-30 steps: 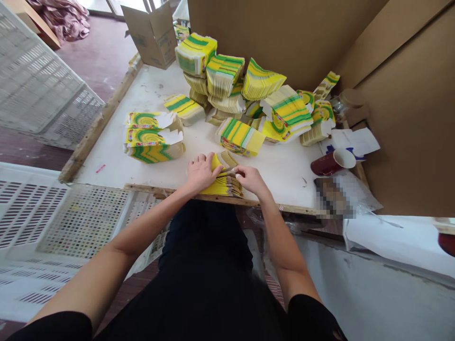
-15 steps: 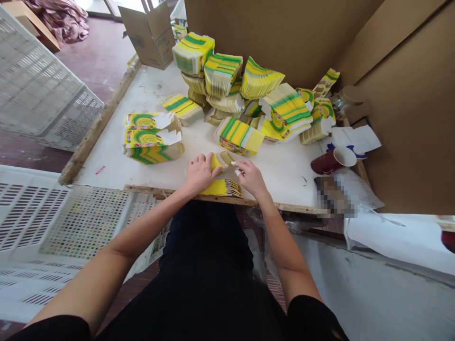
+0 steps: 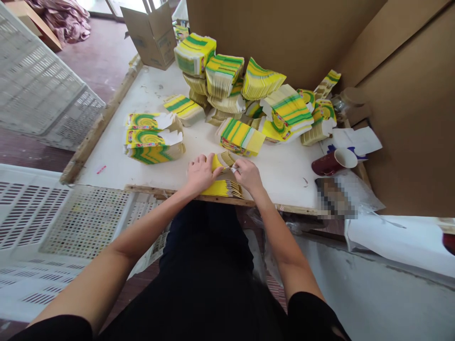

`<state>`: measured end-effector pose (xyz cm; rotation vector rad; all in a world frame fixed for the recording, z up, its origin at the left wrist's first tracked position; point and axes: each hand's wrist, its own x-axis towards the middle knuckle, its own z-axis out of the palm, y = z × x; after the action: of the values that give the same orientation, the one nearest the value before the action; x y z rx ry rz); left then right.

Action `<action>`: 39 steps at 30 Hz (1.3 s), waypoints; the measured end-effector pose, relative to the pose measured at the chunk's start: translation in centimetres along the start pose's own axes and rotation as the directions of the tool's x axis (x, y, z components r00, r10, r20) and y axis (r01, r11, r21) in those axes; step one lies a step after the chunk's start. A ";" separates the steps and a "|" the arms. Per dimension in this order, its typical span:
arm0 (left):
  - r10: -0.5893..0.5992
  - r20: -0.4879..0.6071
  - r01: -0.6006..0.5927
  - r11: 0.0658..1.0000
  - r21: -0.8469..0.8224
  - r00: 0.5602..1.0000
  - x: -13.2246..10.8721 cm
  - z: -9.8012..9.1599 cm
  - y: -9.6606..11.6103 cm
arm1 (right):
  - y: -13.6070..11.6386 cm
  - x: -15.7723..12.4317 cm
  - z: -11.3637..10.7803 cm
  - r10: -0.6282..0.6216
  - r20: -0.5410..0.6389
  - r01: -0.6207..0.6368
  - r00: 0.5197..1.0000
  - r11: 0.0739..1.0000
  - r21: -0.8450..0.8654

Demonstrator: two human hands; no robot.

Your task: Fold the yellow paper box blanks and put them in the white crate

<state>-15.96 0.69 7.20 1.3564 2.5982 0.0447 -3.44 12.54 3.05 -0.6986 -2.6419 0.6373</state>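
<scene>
Your white desk (image 3: 284,175) carries a big heap of yellow and green cartons (image 3: 225,76) on its far side. A brown box (image 3: 151,38) stands at the far left corner. Your left hand (image 3: 201,173) lies flat, fingers a bit spread, on a small yellow pile (image 3: 220,161) near the front edge. Your right hand (image 3: 248,176) has its fingers close together by the pile's right end; I can't tell if they pinch anything. Yellow cards (image 3: 216,188) lie right by the edge

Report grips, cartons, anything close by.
Left grip spread on yellow cartons. Right grip curled at their right end, contents unclear. Second yellow stack nearer; striped bundle just beyond.
</scene>
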 end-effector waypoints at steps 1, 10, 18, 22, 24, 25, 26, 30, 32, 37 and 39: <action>0.002 -0.002 -0.002 1.000 -0.001 1.000 0.0 0.0 0.0 | -0.1 0.2 0.1 0.006 -0.006 -0.006 1.000 1.000 -0.009; 0.056 -0.026 -0.055 0.998 0.005 0.998 0.0 0.3 -0.3 | -2.4 0.7 1.3 0.364 0.075 -0.368 0.929 0.928 0.057; 0.040 -0.014 -0.040 0.999 0.008 0.999 -0.1 -0.1 -0.1 | -3.7 0.3 2.3 0.362 0.306 -0.471 0.881 0.742 0.477; 0.010 -0.014 -0.010 1.000 0.002 1.000 0.0 -0.1 0.0 | -3.7 0.5 0.8 0.458 0.237 -0.514 0.857 0.796 0.320; -0.005 -0.011 0.005 1.000 -0.008 1.000 0.0 -0.1 0.0 | -3.5 0.6 0.1 0.471 0.201 -0.511 0.859 0.817 0.268; -0.011 -0.010 0.011 1.000 -0.016 1.000 0.0 -0.1 0.0 | -3.3 0.6 -0.2 0.458 0.193 -0.496 0.867 0.830 0.255; -0.014 -0.008 0.014 1.000 -0.024 1.000 0.1 -0.1 0.0 | -3.1 0.5 -0.4 0.438 0.188 -0.474 0.879 0.846 0.245; -0.021 0.001 0.021 0.998 -0.054 1.000 0.1 -0.2 -0.1 | -1.8 0.0 -1.2 0.360 0.200 -0.402 0.911 0.884 0.240; -0.018 0.012 0.018 0.998 -0.064 1.000 0.2 -0.4 -0.1 | -1.1 -0.3 -1.5 0.317 0.224 -0.369 0.922 0.893 0.258; -0.016 0.055 0.020 0.997 -0.069 0.998 0.2 -0.7 -0.2 | -0.5 -0.7 -1.9 0.242 0.257 -0.307 0.936 0.917 0.255; -0.005 0.065 0.010 0.997 -0.071 0.998 0.3 -0.8 -0.3 | -0.4 -0.7 -1.9 0.236 0.265 -0.305 0.935 0.916 0.260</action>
<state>-16.50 0.82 7.93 1.3014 2.5235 0.0901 -2.19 12.49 4.72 -0.9581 -2.5820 1.2361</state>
